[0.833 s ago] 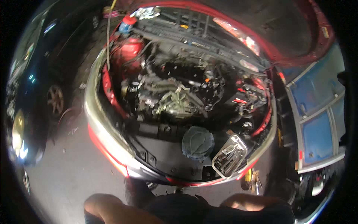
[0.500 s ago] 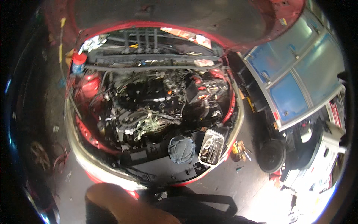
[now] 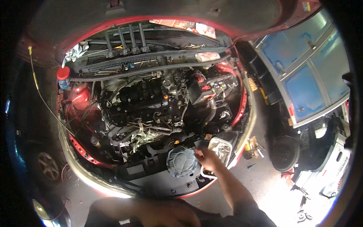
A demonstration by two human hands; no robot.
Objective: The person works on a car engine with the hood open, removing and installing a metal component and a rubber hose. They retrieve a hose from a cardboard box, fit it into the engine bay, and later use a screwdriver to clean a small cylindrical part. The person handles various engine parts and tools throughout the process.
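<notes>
My right hand (image 3: 207,159) reaches in from the lower right, above the front of the engine bay. Its fingers are curled together beside a round, blue-grey cloth bundle (image 3: 182,162), at its right edge; what they hold, if anything, is too small to make out. Just under and behind this hand lies a white tray (image 3: 228,145) with metal tools inside, partly covered by my wrist. The bundle rests on the black front panel (image 3: 151,172). Along the lower edge a bent bare arm (image 3: 151,212) shows, but my left hand is out of sight.
The exposed engine (image 3: 140,100) fills the bay under a raised red hood (image 3: 151,9). Behind it, wrenches (image 3: 107,72) and several upright black ignition coils (image 3: 124,41) line the cowl. A red-lidded tub (image 3: 63,77) stands left. A blue-panelled frame (image 3: 302,85) leans right.
My right hand has come into view and reached up between the cloth bundle and the tray. The view has shifted slightly, and the bent arm at the lower edge has moved.
</notes>
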